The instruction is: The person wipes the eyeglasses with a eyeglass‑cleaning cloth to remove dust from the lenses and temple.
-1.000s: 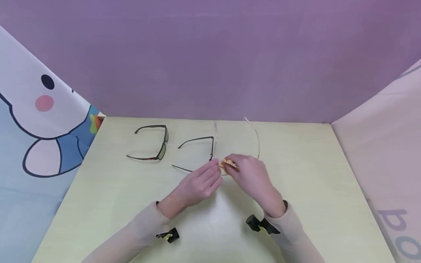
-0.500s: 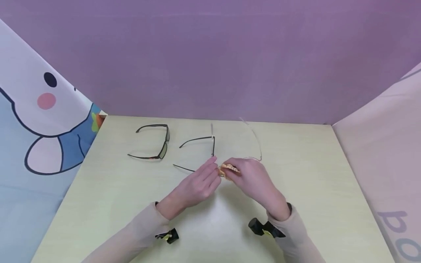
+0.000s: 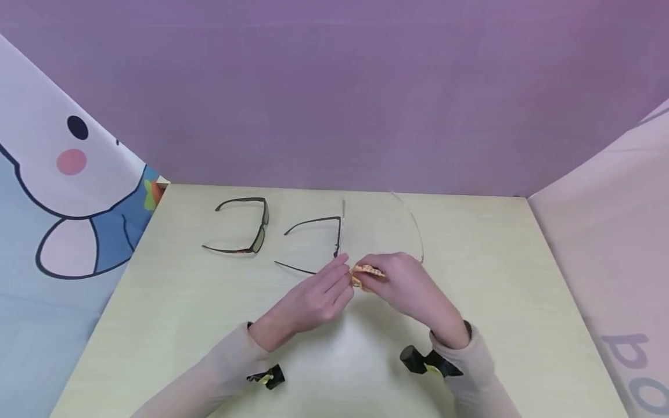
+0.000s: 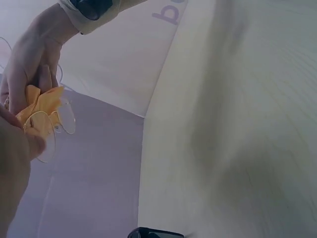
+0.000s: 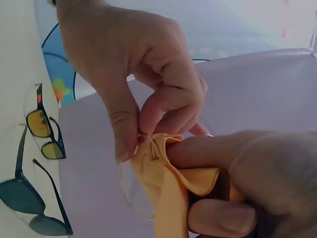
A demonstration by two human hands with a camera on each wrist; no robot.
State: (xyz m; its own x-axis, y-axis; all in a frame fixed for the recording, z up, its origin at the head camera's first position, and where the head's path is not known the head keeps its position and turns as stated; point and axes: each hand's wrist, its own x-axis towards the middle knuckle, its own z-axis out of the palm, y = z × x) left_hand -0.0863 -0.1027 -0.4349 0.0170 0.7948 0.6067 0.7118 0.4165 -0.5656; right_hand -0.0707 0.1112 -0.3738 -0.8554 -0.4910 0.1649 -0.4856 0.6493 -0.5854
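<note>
A pair of thin gold-rimmed glasses [image 4: 68,118] is held up over the table, its clear temples spread toward the back. My left hand [image 3: 316,299] pinches the rim at one side between thumb and fingers. My right hand [image 3: 405,284] grips a folded orange cloth [image 5: 171,198], thumb and fingers pressing it around a lens close beside the left fingertips. In the right wrist view the cloth hides much of that lens, while part of the round rim shows below it. The other lens stands uncovered in the left wrist view.
Two more pairs rest on the pale table [image 3: 496,290], left of my hands: black-framed glasses with yellowish lenses [image 5: 39,123] and dark-lensed sunglasses [image 5: 22,196]. My left hand partly overlaps the sunglasses in the head view. A purple panel [image 3: 334,104] rises behind the table.
My right hand, with the cloth, has shifted slightly right and toward me. The free temple of the held glasses has swung a little right. The left hand has barely moved.
</note>
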